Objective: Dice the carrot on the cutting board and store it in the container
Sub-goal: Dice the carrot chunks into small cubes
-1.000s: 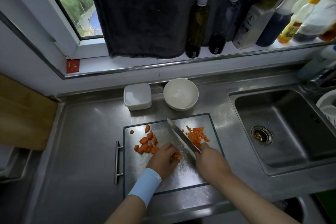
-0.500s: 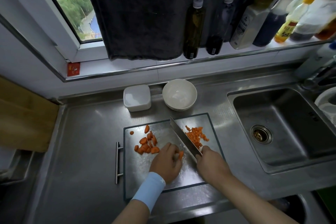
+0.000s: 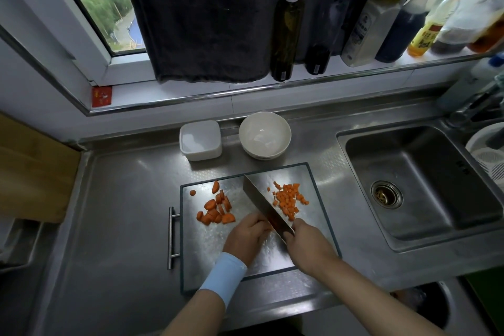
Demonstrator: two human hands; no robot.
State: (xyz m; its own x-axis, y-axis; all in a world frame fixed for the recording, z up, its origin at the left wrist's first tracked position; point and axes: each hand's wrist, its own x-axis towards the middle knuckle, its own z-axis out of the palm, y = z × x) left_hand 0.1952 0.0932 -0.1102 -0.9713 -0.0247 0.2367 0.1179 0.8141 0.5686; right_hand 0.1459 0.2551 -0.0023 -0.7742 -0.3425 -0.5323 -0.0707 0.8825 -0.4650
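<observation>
We see coarse carrot chunks (image 3: 215,210) left on the steel cutting board (image 3: 207,254), small dice (image 3: 289,199) right; the white container (image 3: 200,144) stands behind it.

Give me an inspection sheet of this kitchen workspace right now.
Surface: steel counter with cutting board on it.
Job's things: carrot chunks left of cleaver, diced carrot right of it; white container behind board.
Clutter: white bowl beside container.
Hands: right hand grips cleaver; left hand curled beside blade, its hold hidden.
Cables: nothing seen.
Surroundings: sink at right, bottles on windowsill, dark cloth hanging.
</observation>
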